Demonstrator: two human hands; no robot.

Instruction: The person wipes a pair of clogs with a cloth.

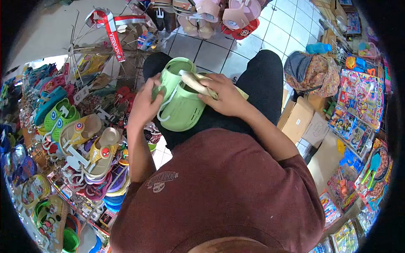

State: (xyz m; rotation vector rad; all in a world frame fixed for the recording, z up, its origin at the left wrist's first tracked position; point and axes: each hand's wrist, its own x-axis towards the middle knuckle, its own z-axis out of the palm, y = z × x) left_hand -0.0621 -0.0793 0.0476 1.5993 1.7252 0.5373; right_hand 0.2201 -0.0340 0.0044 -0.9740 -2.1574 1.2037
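Observation:
A pair of light green clogs [182, 111] sits over my lap, joined by a white plastic hook hanger [165, 110]. My left hand [147, 103] is closed around the side of the left-hand clog, its fingertips pressed on the green surface. At the opening of the other clog, my right hand [223, 93] grips a cream-coloured, curved, cloth-like piece [196, 83] with a whitish end. I cannot tell exactly what this piece is. Part of the right-hand clog is hidden behind it and my fingers.
Hanging sandals [103, 149] crowd the left side. A wire rack [74, 50] with a red-and-white strap [113, 38] stands at upper left. More footwear [240, 17] hangs ahead over the tiled floor [219, 52]. To the right are a patterned bag [316, 76], cardboard boxes [297, 118] and packaged toys [360, 99].

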